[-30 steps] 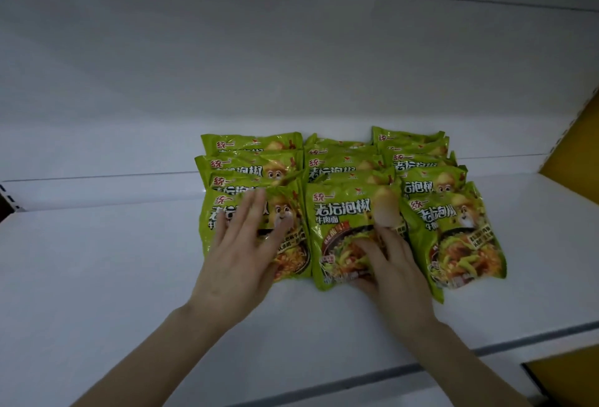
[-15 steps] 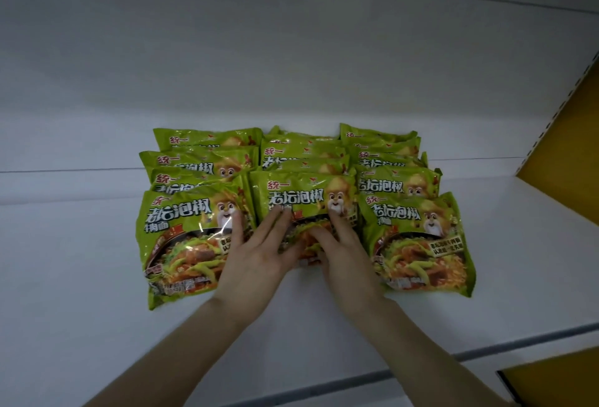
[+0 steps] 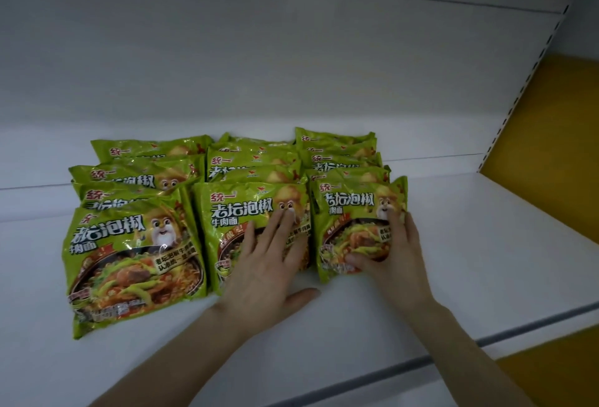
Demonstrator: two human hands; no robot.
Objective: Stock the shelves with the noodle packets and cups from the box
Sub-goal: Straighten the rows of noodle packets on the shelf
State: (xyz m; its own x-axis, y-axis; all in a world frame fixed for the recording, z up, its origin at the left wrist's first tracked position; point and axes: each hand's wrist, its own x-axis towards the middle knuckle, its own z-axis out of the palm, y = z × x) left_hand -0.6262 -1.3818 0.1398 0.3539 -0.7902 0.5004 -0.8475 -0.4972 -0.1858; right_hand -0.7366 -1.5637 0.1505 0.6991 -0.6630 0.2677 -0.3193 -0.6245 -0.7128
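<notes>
On the white shelf [image 3: 470,277], toward its back edge and left of centre, green beef noodle packets [image 3: 146,176] lie in three columns running from front to back, each packet overlapping the one behind it. The left column shows four packets, the middle column four, and the right column five, though the rearmost ones are mostly covered and the count there is uncertain. That makes about thirteen in all.

The front left packet [image 3: 129,260] lies nearest the shelf's front edge, touched by neither hand. The left hand [image 3: 269,264] lies flat on the front middle packet [image 3: 233,212], fingers straight and together, thumb spread out onto the bare shelf just in front of it; its grip is wide and holds nothing. The right hand [image 3: 398,254] rests on the lower right part of the front right packet [image 3: 350,205], fingers straight along its right edge and thumb laid across its face; this grip is wide too, pressing rather than clasping.

A white back panel [image 3: 291,66] rises behind the columns, and a yellow side panel [image 3: 551,131] stands at the shelf's right end.
</notes>
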